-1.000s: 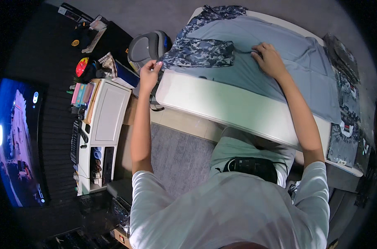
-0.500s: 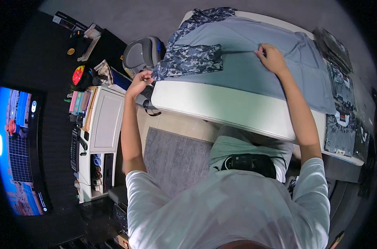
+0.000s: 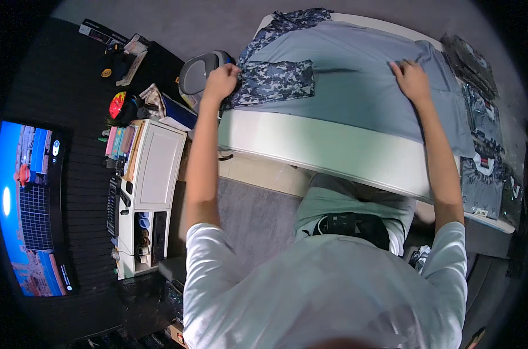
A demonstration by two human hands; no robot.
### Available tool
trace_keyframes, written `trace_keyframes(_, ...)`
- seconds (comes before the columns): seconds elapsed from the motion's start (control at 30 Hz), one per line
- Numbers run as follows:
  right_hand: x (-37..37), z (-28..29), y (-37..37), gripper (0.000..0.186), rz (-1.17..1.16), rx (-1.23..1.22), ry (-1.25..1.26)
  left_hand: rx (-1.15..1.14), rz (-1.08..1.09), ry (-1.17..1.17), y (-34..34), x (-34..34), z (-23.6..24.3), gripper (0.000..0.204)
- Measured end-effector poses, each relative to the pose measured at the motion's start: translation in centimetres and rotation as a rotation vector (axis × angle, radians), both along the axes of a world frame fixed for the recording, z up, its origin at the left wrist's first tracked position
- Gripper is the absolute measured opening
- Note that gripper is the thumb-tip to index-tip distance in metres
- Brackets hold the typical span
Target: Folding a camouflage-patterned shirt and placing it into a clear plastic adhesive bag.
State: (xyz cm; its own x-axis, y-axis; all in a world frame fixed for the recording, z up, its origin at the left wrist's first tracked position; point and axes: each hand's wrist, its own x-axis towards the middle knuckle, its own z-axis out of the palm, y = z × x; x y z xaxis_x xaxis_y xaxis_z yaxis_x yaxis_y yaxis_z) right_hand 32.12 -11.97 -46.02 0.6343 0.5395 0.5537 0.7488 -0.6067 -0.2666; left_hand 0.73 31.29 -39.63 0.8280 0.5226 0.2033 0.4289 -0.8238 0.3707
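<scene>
Head view: your left hand [image 3: 222,82] curls at the camo sleeve [image 3: 281,80]; can't tell if it's pinching. Your right hand [image 3: 414,82], loosely spread, probably steadies the grey garment [image 3: 354,96], spread out over the supporting desk [image 3: 316,138].

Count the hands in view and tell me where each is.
2: left hand at the left edge of the camouflage cloth, right hand on the grey cloth. Both are in plain view.
</scene>
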Motion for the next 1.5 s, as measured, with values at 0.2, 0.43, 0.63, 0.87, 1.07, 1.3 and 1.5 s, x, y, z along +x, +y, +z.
trace_keyframes(0.2,-7.5,3.2,11.7,0.054,0.253,0.024,0.336,0.147,0.473,0.106,-3.8,5.0,-3.0,0.054)
trace_keyframes(0.43,-11.0,2.0,20.5,0.069,0.225,-0.030,0.862,0.137,0.422,-0.260,-4.2,5.0,-5.5,0.038)
trace_keyframes(0.63,-10.6,-0.9,20.8,0.044,0.314,0.452,0.963,0.037,0.354,-0.585,-2.8,4.5,-5.7,0.020)
trace_keyframes(0.87,-11.3,0.4,19.7,0.058,0.398,0.466,1.129,-0.011,0.196,-0.658,-1.7,4.1,-5.4,0.018)
trace_keyframes(1.07,-12.3,1.2,19.0,0.071,0.412,0.279,1.105,-0.181,0.184,-0.563,0.1,3.8,-6.3,0.028)
trace_keyframes(1.3,-11.7,2.7,17.5,0.084,0.583,0.100,1.304,-0.169,0.164,-0.508,1.1,3.4,-6.9,0.031)
trace_keyframes(1.5,-11.4,2.4,16.7,0.090,0.593,0.071,1.331,-0.119,0.289,-0.379,-1.4,2.7,-5.3,0.028)
